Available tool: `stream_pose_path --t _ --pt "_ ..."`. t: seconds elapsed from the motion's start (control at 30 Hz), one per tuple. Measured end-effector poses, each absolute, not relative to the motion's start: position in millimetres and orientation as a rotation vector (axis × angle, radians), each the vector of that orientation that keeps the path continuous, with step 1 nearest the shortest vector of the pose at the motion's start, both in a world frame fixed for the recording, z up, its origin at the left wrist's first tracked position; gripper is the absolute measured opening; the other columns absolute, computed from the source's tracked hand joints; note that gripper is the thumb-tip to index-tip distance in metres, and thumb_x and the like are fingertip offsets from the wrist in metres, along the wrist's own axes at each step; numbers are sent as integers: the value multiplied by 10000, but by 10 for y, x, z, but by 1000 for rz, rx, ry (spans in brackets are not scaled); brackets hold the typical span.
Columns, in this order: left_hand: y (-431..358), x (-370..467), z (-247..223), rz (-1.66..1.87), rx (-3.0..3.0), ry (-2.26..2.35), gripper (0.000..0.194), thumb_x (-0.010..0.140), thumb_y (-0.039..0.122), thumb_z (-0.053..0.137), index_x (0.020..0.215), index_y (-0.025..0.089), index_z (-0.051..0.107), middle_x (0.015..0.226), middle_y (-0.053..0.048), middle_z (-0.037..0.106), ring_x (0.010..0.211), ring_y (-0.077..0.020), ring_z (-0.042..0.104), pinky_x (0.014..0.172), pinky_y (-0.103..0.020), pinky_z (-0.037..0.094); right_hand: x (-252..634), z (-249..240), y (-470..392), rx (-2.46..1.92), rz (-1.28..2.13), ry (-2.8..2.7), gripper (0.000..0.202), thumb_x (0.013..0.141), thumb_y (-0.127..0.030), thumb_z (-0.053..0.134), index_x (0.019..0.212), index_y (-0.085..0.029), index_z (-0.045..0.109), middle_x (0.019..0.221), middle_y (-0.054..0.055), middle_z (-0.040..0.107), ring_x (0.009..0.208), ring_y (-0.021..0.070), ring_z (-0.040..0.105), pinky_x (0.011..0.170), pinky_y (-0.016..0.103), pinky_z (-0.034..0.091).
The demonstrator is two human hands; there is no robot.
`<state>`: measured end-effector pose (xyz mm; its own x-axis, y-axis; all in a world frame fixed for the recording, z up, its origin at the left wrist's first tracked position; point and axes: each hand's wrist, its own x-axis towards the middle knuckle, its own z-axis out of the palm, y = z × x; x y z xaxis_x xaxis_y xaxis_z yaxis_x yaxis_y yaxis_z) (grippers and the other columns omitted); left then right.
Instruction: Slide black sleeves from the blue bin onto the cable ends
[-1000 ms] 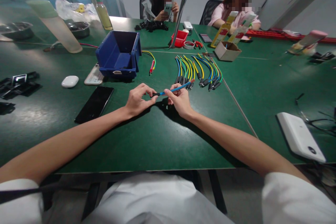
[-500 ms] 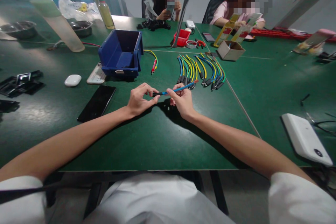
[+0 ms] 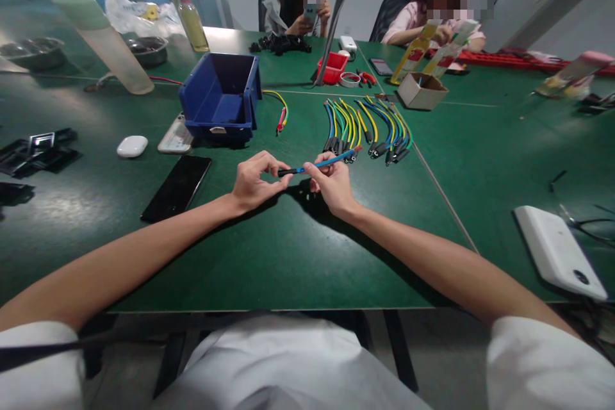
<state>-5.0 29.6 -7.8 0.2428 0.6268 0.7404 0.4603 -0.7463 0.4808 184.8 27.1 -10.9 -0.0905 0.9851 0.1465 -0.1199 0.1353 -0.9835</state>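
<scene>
A short blue wire (image 3: 330, 161) with a black sleeve at its left end and bare copper at its right end is held between my two hands, just above the table. My left hand (image 3: 257, 183) pinches the black sleeve between thumb and fingers. Thumb and forefinger of my right hand (image 3: 335, 184) grip the blue part near its middle. Beyond my right hand, two bunches of yellow, green and blue wires (image 3: 343, 125) with black-sleeved ends lie on the green table (image 3: 288, 262).
A blue bin (image 3: 218, 99) stands beyond my left hand, with a black phone (image 3: 177, 189) nearer me. A white case (image 3: 132, 147) lies farther left. At right is a white power bank (image 3: 560, 253). A cardboard box (image 3: 421, 91) and red tray (image 3: 332, 68) stand farther back. Two people sit opposite.
Both hands keep the same grip on the blue wire, with hardly any movement. Across the table, one person's hand and phone have shifted slightly.
</scene>
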Motion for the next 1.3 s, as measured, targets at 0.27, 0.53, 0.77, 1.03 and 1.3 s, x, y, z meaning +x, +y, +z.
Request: stream_pose_path --t 0.27,0.53,0.77,1.03,1.3 --pt "302 -57 -82 1527 2355 1011 261 750 216 705 667 190 459 776 -17 710 709 -133 650 676 -285 521 1847 -111 275 -961 1233 -1265 388 742 -476 742 813 -229 451 537 -81 526 393 83 457 381 201 342" --pt "289 -51 -81 1499 2369 1013 266 754 216 702 659 197 454 792 -24 721 714 -143 658 685 -300 535 1839 -121 278 -968 1237 -1285 407 731 -507 742 800 -227 454 538 -75 536 403 86 470 387 201 358" --pt "299 -49 -86 1531 2360 982 277 748 215 717 667 189 453 785 -18 716 709 -138 662 668 -283 520 1846 -126 281 -959 1234 -1285 391 741 -488 743 802 -225 462 507 -77 523 393 88 470 381 197 344" --pt "307 -51 -92 1481 2308 1025 293 751 236 720 666 181 445 753 -24 696 716 -150 684 650 -269 515 1849 -143 291 -967 1226 -1295 384 735 -480 751 801 -220 476 485 -81 506 393 90 467 382 197 328" --pt "307 -56 -94 1494 2367 966 280 753 209 719 664 174 456 770 -25 701 718 -142 677 658 -259 509 1845 -162 301 -948 1236 -1294 353 748 -440 753 788 -208 490 493 -79 519 390 80 469 377 187 330"
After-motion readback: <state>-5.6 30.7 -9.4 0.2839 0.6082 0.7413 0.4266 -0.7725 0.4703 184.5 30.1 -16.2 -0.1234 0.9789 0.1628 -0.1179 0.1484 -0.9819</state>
